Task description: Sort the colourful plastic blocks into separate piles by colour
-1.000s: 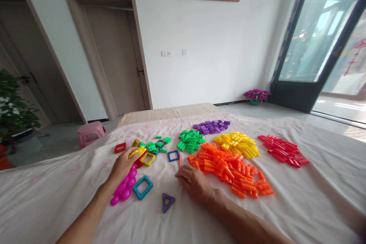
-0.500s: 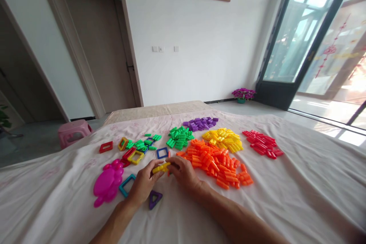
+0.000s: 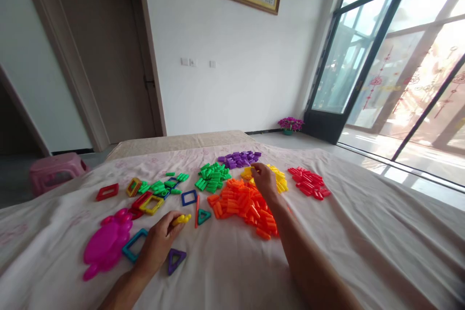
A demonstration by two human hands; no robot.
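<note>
My left hand (image 3: 163,232) is closed around a few yellow plastic building blocks (image 3: 182,219), held just above the cloth. Beneath that wrist lie a teal square frame (image 3: 128,251) and a purple triangle frame (image 3: 176,261). At the yellow block pile (image 3: 278,177), my right hand (image 3: 264,179) has its fingers bent together at the near left part. Whatever is between those fingertips is hidden. My right forearm passes over the edge of the orange block pile (image 3: 243,203). A thin orange-red stick (image 3: 196,212) and a green triangle frame (image 3: 204,216) lie between the hands.
Green blocks (image 3: 213,177), purple blocks (image 3: 240,159) and red blocks (image 3: 308,183) lie in piles on the cloth (image 3: 225,271). At left are a magenta turtle-shaped piece (image 3: 107,244), a yellow square frame (image 3: 151,205) and a blue one (image 3: 189,197). A pink stool (image 3: 58,169) stands beyond.
My right hand has left the yellow blocks and moved away to the yellow pile. The left hand keeps hold of them. The whole view has shifted to the right.
</note>
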